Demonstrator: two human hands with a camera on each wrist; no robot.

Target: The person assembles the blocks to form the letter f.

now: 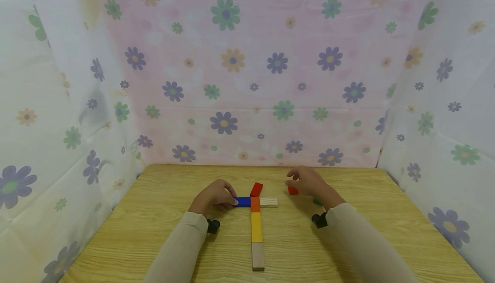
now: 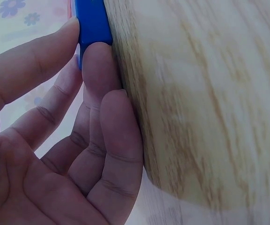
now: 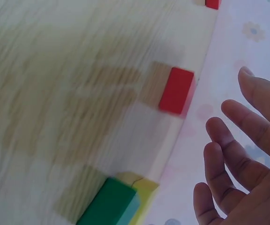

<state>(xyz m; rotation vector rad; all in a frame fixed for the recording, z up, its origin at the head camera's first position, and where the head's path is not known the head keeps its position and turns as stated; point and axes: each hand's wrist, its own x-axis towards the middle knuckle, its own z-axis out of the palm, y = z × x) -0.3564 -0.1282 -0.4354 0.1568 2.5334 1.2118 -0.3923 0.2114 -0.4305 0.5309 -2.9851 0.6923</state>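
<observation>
- Two pale sleeves [image 1: 179, 248] are seen nearest the camera, entering from the lower edge of the head frame at left and right of centre; a black device [image 1: 213, 226] is worn at the left wrist.
- Blue block [image 1: 243, 202], centre of the frame: its left end is pinched by the thumb and fingers of the left hand [image 1: 215, 197]; its right end is set against an orange block [image 1: 255, 204].
- Below the orange block, a yellow block [image 1: 256, 227] and a tan block [image 1: 257, 255] are aligned end to end toward the lower edge.
- To the right of the orange block, a light wooden block [image 1: 268, 202] is laid; above it, a red block [image 1: 257, 189] is placed aslant.
- Right hand [image 1: 309, 184], right of centre: nothing is grasped, and the fingers are loosely bent. By its fingertips, a loose red block [image 1: 293, 191] is partly hidden; in the right wrist view it is shown apart from the hand.
- Green block [image 3: 109, 204], lower left of the right wrist view: a yellow piece [image 3: 144, 201] is seen beside it.
- All blocks are supported by a wood-grained table [image 1: 154, 231], backed by flowered cloth [image 1: 255, 42].
</observation>
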